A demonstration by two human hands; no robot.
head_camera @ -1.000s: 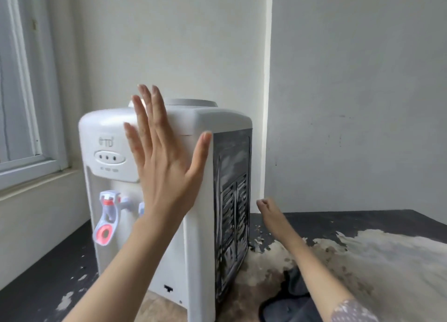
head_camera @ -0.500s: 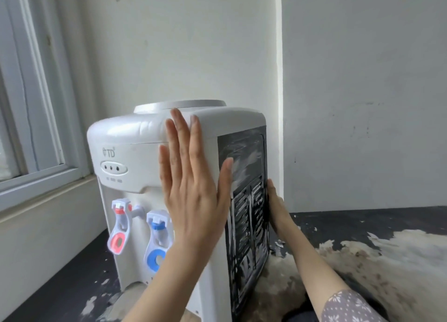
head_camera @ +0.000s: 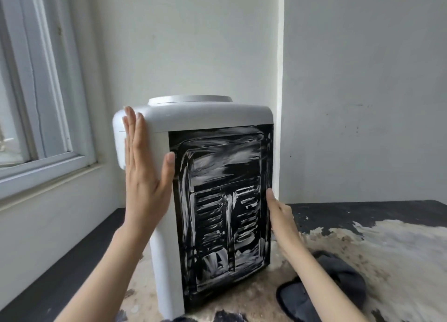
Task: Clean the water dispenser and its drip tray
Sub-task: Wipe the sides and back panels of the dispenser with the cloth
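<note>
Between the hands stands the water dispenser [head_camera: 193,200], upright on the worn surface [head_camera: 362,249], in the corner where the two walls meet, with a window [head_camera: 36,80] at left. Its long axis is vertical. The broad face turned toward the camera is the black louvred side panel [head_camera: 222,210], streaked with pale smears; the white front, with whatever taps it carries, faces left and cannot be seen, nor can the drip tray.

Left hand [head_camera: 145,171]: fingers straight and together, thumb spread, palm flat against the white front corner at upper height. Right hand [head_camera: 280,215]: fingers extended along the far right edge of the black panel at mid height, their tips hidden behind that edge, so whether they hook round it cannot be told. The two hands bracket the body on opposite vertical edges, left higher than right, both touching it and roughly equally near.

Dark cloth [head_camera: 338,280]: lies crumpled on the surface at near right, just beside the right forearm and apart from the dispenser.

Judgement: the hands appear set to turn or steady the body about its vertical axis. The smeared panel lies squarely ahead of the person, and the right hand is the nearer to the cloth for wiping it. A tall body pushed high on one side could tip.
</note>
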